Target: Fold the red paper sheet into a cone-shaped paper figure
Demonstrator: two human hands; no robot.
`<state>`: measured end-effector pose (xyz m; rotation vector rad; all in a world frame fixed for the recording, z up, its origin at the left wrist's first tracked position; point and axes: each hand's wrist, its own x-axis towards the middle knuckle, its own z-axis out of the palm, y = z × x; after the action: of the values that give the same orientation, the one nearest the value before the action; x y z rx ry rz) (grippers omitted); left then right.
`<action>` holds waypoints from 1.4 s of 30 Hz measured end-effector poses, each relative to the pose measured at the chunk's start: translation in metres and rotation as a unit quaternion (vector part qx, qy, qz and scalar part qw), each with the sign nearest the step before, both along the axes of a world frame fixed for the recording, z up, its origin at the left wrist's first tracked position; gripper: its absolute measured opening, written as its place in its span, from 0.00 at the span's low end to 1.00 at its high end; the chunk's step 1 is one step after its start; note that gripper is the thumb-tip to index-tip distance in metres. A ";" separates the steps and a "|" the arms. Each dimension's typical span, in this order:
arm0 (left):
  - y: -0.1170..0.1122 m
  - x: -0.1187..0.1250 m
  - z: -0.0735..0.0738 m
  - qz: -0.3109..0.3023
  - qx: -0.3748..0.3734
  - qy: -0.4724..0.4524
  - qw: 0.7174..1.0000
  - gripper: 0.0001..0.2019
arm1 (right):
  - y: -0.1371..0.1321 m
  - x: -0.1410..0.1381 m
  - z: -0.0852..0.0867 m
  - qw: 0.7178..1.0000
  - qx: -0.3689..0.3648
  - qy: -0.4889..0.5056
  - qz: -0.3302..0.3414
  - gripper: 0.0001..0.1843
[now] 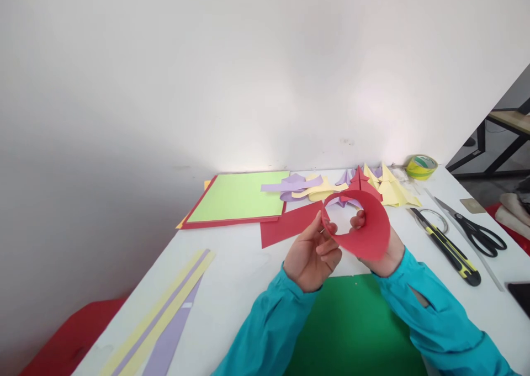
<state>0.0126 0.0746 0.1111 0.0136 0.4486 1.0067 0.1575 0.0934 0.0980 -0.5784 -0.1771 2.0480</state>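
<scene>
A strip of red paper (pixel 372 227), curled into a loop, is held up above the table between both hands. My left hand (pixel 312 254) pinches its left edge between thumb and fingers. My right hand (pixel 383 257) grips the loop from the right, its fingertips showing inside the curve and the rest partly hidden behind the paper. Below the hands lies a green mat (pixel 351 321). Just behind them a flat piece of red paper (pixel 285 225) rests on the table.
Light green sheets (pixel 240 196) lie at the back left, near purple and yellow paper strips (pixel 302 185) and folded paper shapes (pixel 391 185). Tape (pixel 421 167), a utility knife (pixel 449 249) and scissors (pixel 476 229) are at right. Long paper strips (pixel 161 315) lie at left.
</scene>
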 end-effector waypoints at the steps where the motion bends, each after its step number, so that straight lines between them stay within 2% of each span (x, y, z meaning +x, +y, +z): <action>1: 0.001 -0.003 -0.001 -0.011 0.006 0.007 1.000 0.16 | -0.001 0.000 0.000 1.000 0.013 -0.009 0.006 0.13; 7: 0.002 -0.018 0.000 -0.045 0.051 0.039 0.997 0.13 | -0.008 0.000 0.005 0.994 0.076 -0.075 0.017 0.15; 12: 0.002 -0.025 0.004 -0.089 0.095 0.047 0.990 0.15 | -0.011 0.000 0.011 0.978 0.154 -0.139 0.011 0.17; 18: 0.004 -0.027 0.002 -0.131 0.103 0.051 0.985 0.17 | -0.010 0.000 0.011 0.981 0.135 -0.139 0.016 0.20; 22: 0.005 -0.027 0.003 -0.159 0.106 0.038 0.981 0.18 | -0.008 0.003 0.011 0.977 0.151 -0.148 0.016 0.22; 27: 0.001 -0.030 0.009 -0.201 0.185 0.074 0.959 0.16 | -0.009 0.005 0.009 0.973 0.166 -0.152 0.047 0.24; 31: -0.003 -0.033 0.010 -0.179 0.256 0.137 0.940 0.12 | -0.013 0.002 0.010 0.954 0.235 -0.185 0.003 0.22; 36: -0.001 -0.033 0.005 -0.162 0.270 0.174 0.933 0.14 | -0.016 0.001 0.014 0.929 0.305 -0.210 0.017 0.22; 38: 0.000 -0.033 0.006 -0.152 0.273 0.207 0.927 0.16 | -0.017 0.001 0.015 0.926 0.311 -0.212 0.022 0.22; 42: -0.002 -0.034 0.012 -0.149 0.271 0.254 0.916 0.18 | -0.017 0.002 0.014 0.938 0.268 -0.216 0.029 0.21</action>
<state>-0.0209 0.0728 0.1231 0.8386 0.6043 0.7904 0.1597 0.0769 0.1120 -0.6666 -0.9892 1.7885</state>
